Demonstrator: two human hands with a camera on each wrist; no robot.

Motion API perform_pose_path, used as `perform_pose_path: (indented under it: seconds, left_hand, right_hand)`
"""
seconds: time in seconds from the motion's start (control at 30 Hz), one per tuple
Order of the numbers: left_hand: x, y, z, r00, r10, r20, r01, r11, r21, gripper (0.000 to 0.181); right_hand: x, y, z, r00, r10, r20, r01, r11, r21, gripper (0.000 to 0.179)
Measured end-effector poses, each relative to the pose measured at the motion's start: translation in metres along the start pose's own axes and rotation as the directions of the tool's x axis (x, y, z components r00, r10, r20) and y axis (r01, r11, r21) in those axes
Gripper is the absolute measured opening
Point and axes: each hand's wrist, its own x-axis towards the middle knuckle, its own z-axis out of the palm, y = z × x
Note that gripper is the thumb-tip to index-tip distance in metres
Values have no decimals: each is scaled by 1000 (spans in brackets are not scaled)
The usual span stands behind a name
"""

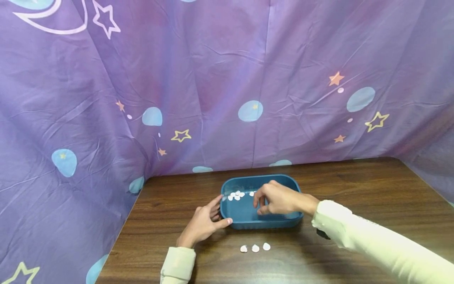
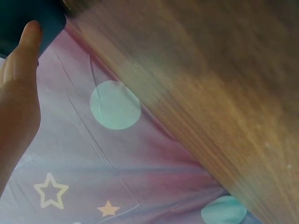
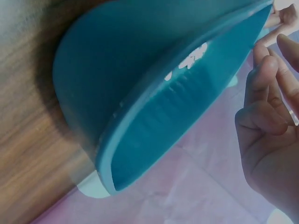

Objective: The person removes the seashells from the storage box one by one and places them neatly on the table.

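A blue oblong bin (image 1: pixel 262 225) stands on the wooden table. Inside it, toward the left end, lies a cluster of small white rounded pieces (image 1: pixel 237 196), with another white piece (image 1: pixel 252 193) nearer the middle. My left hand (image 1: pixel 202 225) spans the bin's near left corner, thumb and fingertips touching the rim. Over the bin's right half hovers my right hand (image 1: pixel 278 198), its fingers loosely bent and pointing down. In the right wrist view, nothing shows between the fingers of the right hand (image 3: pixel 271 126). Three white pieces (image 1: pixel 255 248) sit in a row in front of the bin.
The wooden table (image 1: pixel 354 189) extends on both sides of the bin. A purple curtain (image 1: pixel 213 79) with stars and blue spots hangs along the table's back and left edges.
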Motion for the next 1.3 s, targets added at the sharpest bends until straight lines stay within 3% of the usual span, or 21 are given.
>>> perform_pose_path:
  seconds: [0.5,0.8,1.3]
  left_hand:
    - [-1,1,0,1000,-10,12,11,1000,-14,88]
    - [0,1,-2,1000,5,11,-5,1000,4,88]
    - [0,2,-1,1000,5,14,-5,1000,-5,88]
  right_hand:
    - [15,5,-9,999,50,-3,-50,997,-57,11]
    - [28,10,-15,998,-38,-49,31,991,-130,11]
    - [39,10,-21,999,-20,-32,16,991,-136,12]
